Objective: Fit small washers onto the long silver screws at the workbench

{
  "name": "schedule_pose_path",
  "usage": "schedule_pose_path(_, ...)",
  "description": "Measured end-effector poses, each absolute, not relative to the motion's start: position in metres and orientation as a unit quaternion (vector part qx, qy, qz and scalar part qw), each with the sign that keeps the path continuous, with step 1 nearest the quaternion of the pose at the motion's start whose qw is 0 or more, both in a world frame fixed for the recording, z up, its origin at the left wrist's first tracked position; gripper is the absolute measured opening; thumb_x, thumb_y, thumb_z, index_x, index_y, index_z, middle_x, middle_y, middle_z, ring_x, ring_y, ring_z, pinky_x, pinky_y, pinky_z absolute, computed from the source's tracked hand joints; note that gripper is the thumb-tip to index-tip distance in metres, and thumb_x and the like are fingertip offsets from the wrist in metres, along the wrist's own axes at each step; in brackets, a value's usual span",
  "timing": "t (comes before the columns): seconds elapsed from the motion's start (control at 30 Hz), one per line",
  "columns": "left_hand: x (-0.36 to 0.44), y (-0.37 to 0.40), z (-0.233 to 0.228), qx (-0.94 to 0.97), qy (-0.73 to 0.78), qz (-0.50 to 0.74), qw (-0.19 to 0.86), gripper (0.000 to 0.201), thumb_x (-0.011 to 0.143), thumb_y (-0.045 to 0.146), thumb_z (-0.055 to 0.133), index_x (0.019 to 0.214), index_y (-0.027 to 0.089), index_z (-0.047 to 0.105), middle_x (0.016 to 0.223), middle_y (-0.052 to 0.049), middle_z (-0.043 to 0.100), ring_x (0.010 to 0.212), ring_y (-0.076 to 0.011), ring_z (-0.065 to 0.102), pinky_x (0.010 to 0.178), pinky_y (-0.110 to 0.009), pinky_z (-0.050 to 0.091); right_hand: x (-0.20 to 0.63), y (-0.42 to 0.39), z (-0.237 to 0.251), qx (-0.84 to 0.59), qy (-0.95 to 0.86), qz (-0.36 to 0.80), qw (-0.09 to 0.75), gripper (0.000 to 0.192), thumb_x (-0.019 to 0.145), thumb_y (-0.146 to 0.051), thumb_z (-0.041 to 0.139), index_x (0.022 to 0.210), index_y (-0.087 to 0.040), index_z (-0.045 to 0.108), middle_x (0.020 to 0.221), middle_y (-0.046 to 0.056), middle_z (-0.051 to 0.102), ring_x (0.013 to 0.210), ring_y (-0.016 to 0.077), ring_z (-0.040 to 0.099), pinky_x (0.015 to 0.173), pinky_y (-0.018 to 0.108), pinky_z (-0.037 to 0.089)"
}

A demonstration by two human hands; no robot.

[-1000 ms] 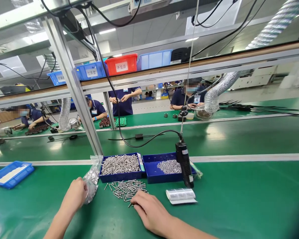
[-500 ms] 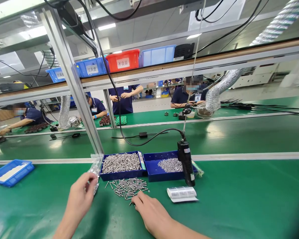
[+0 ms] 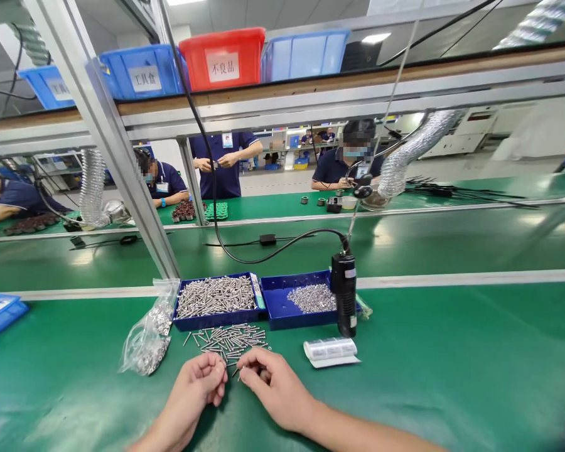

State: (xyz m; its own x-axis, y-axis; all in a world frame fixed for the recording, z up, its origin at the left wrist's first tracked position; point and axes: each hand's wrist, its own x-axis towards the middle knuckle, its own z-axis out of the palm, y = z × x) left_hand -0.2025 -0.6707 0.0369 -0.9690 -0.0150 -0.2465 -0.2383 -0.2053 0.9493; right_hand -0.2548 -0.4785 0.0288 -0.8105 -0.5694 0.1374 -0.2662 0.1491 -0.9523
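My left hand (image 3: 198, 390) is closed in a pinch just in front of the loose screws (image 3: 228, 339); whatever its fingertips hold is too small or hidden to make out. Close beside it on the right, my right hand (image 3: 277, 388) has its fingers curled round a screw (image 3: 236, 371), whose thin shank shows at the fingertips. Behind the loose pile stands a blue tray heaped with screws (image 3: 216, 296). Small metal rings or nuts (image 3: 311, 297) lie in a second blue tray (image 3: 275, 307). A clear plastic bag (image 3: 144, 333) of small metal washers sits left of the pile.
A black electric screwdriver (image 3: 343, 295) hangs on a cord before the right tray. A roll of labels (image 3: 330, 351) lies right of my hands. Another blue tray (image 3: 2, 317) is at far left. An aluminium post (image 3: 103, 138) rises behind. Co-workers sit across the bench.
My left hand has moved right, from the plastic bag to beside my right hand. My right hand stays by the loose screws, a screw now showing at its fingertips. The view has tilted down.
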Motion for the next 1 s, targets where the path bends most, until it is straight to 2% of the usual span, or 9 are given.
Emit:
schedule_pose_path(0.1, -0.200, -0.667, 0.039, -0.093, 0.664, 0.738, 0.078, 0.046, 0.075, 0.057, 0.078, 0.077, 0.014, 0.061, 0.065, -0.001, 0.058, 0.052, -0.0092, 0.048, 0.048, -0.020, 0.037, -0.257, -0.480, 0.026, -0.233, 0.705, -0.648, 0.171, 0.028, 0.090, -0.042, 0.065, 0.102, -0.016, 0.071, 0.071, 0.002, 0.066, 0.063, 0.0143, 0.059, 0.056, 0.024, 0.046)
schedule_pose_path(0.23, -0.198, -0.663, 0.042, -0.084, 0.688, 0.715, 0.092, 0.051, 0.071, 0.063, 0.078, 0.075, 0.015, 0.059, 0.064, -0.001, 0.057, 0.051, -0.0104, 0.050, 0.046, -0.021, 0.040, -0.258, -0.481, 0.027, -0.222, 0.686, -0.671, 0.172, 0.035, 0.088, -0.048, 0.068, 0.098, -0.015, 0.076, 0.077, 0.005, 0.069, 0.065, 0.0161, 0.064, 0.054, 0.024, 0.048)
schedule_pose_path(0.47, -0.193, -0.661, 0.041, -0.062, 0.707, 0.697, 0.106, 0.051, 0.073, 0.063, 0.076, 0.075, 0.016, 0.057, 0.064, 0.000, 0.056, 0.050, -0.0102, 0.049, 0.046, -0.021, 0.041, -0.259, -0.480, 0.027, -0.217, 0.715, -0.650, 0.140, 0.034, 0.091, -0.048, 0.064, 0.084, -0.016, 0.074, 0.074, 0.003, 0.066, 0.060, 0.0135, 0.059, 0.056, 0.024, 0.047)
schedule_pose_path(0.77, -0.192, -0.661, 0.043, -0.040, 0.709, 0.696, 0.107, 0.047, 0.078, 0.060, 0.074, 0.076, 0.017, 0.056, 0.066, -0.001, 0.058, 0.052, -0.0102, 0.050, 0.046, -0.020, 0.041, -0.259, -0.478, 0.032, -0.264, 0.731, -0.617, 0.125, 0.034, 0.093, -0.045, 0.062, 0.078, -0.017, 0.073, 0.073, 0.003, 0.065, 0.063, 0.0140, 0.056, 0.057, 0.024, 0.044)
schedule_pose_path(1.0, -0.187, -0.667, 0.047, -0.013, 0.647, 0.735, 0.202, 0.047, 0.077, 0.057, 0.077, 0.077, 0.016, 0.055, 0.064, -0.001, 0.060, 0.047, -0.0086, 0.050, 0.044, -0.019, 0.040, -0.268, -0.466, 0.043, -0.344, 0.665, -0.617, 0.243, 0.027, 0.088, -0.039, 0.068, 0.082, -0.014, 0.075, 0.070, 0.001, 0.063, 0.060, 0.0113, 0.053, 0.057, 0.022, 0.041)
